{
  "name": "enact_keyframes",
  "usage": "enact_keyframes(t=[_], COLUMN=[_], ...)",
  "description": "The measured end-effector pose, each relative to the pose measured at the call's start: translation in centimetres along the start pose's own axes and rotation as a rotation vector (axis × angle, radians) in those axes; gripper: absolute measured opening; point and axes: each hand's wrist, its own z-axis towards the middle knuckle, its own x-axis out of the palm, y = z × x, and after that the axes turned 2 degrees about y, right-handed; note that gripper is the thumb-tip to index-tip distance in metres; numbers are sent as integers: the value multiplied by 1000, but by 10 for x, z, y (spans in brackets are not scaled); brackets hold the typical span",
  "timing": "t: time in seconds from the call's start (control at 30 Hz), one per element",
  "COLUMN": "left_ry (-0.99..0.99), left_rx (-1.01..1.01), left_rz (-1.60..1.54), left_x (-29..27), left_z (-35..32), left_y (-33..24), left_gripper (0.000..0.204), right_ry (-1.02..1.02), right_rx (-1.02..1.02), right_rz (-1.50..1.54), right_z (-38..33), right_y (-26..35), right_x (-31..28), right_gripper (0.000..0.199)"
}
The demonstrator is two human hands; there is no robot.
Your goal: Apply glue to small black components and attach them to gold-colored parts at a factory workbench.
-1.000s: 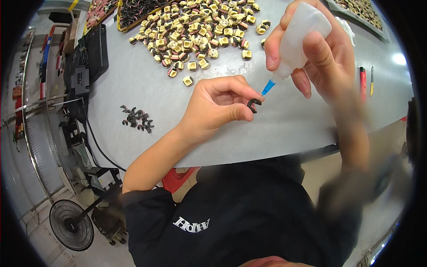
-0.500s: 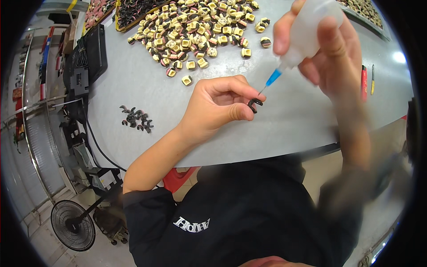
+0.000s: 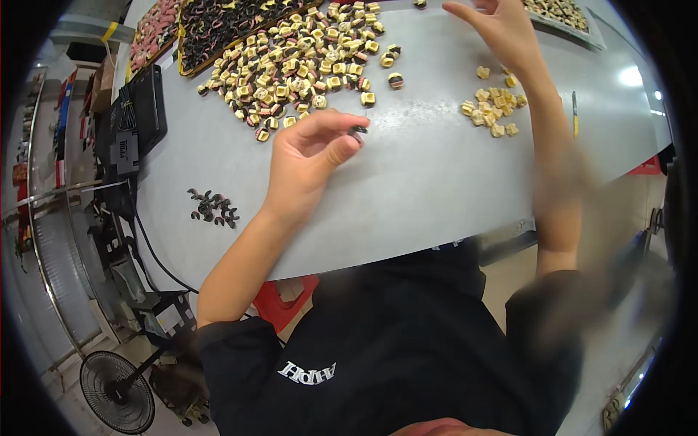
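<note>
- Left hand [image 3: 309, 156]: fingers pinched narrow on one black curved piece [image 3: 357, 131], above the tabletop [image 3: 422, 196].
- Right hand [image 3: 505, 33]: at the upper edge of view, thumb apart; fingertips partly cut off, cannot tell whether anything is held.
- Loose black pieces [image 3: 208, 215]: small group, left of left forearm.
- Plain yellow pieces [image 3: 497, 110]: cluster beside right forearm.
- Yellow-and-black pieces [image 3: 298, 81]: large heap, beyond left hand.

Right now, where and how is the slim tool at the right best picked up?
Probably by its yellow near end, from above and the right: the tool is narrow and lies flat, with the right forearm to its left.
</note>
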Motion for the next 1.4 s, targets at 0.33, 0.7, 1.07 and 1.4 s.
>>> enact_keyframes(t=[0.33,0.7,1.07,1.4], left_ry=[-159,-159,-140,-314], left_rx=[84,82,279,650], left_rz=[219,278,445,699], left_x=[4,11,11,8], left_z=[0,0,-1,-1], left_y=[-3,-5,-8,-9], left_gripper=[19,18,22,31], right_ry=[258,786,756,835], right_rx=[-18,288,-127,341], right_rz=[-518,-672,171,738], right_z=[9,-4,-23,-57], right_y=[-26,-6,24,27], right_x=[-27,-40,0,51], right_gripper=[28,23,8,22])
